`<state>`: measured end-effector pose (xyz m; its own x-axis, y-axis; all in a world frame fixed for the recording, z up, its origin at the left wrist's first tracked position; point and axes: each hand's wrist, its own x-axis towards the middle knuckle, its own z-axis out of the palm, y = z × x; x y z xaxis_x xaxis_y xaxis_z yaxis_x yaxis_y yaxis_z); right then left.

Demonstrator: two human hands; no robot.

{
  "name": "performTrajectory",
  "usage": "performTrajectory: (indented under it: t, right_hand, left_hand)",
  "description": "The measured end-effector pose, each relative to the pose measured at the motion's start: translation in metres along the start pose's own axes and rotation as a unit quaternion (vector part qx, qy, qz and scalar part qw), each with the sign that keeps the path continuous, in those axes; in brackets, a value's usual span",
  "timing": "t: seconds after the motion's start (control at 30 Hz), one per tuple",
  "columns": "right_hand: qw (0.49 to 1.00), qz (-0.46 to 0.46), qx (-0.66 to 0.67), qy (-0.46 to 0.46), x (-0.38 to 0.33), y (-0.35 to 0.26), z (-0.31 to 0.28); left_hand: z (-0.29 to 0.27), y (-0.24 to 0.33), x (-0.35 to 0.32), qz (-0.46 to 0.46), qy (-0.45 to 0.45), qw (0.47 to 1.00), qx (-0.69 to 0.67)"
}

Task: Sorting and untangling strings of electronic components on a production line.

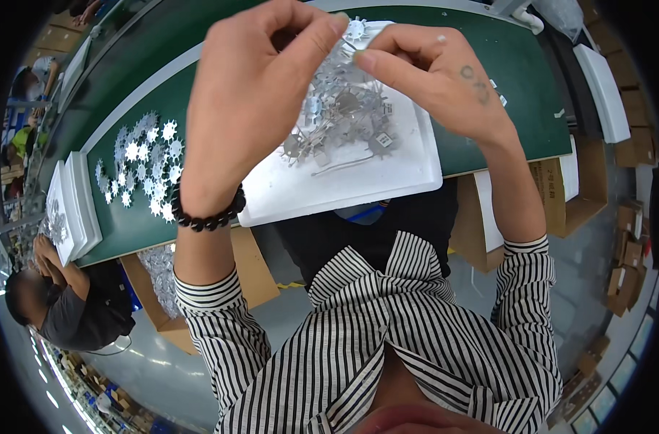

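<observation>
Both hands are raised over a white foam tray [416, 163], fingertips nearly meeting. My left hand [253, 90], with a dark bead bracelet at its wrist, pinches thumb against fingers. My right hand [434, 79] pinches in the same way, just to the right. A thin, pale sliver shows between the two pinches, too small to name. Under the hands lies a heap of silvery, star-shaped metal pieces [344, 108], some with small white tags. One such star piece [355, 29] shows just beyond the fingertips.
On the green table [503, 137] more shiny star pieces [145, 163] are spread at the left. White trays [76, 206] stand at the table's left end, near a seated person [72, 304]. Cardboard boxes [199, 289] sit below the front edge, left and right [583, 206].
</observation>
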<state>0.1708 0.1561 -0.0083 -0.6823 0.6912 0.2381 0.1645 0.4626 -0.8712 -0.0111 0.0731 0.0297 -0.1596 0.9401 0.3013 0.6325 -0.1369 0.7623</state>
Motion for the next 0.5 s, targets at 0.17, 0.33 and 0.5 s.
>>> performTrajectory:
  t: [0.17,0.33,0.5]
  right_hand:
    - [0.994,-0.065,-0.087,-0.016,-0.004,0.006,0.005]
    - [0.975,-0.151,-0.155,-0.046,0.0,0.016,0.004]
    - [0.95,-0.194,-0.232,-0.08,-0.003,0.026,-0.007]
  left_hand:
    - [0.0,-0.022,-0.004,-0.086,-0.026,0.996,-0.023]
    - [-0.008,-0.043,0.003,-0.08,0.006,0.997,-0.022]
    - [-0.019,-0.078,0.006,-0.09,0.02,0.995,0.045]
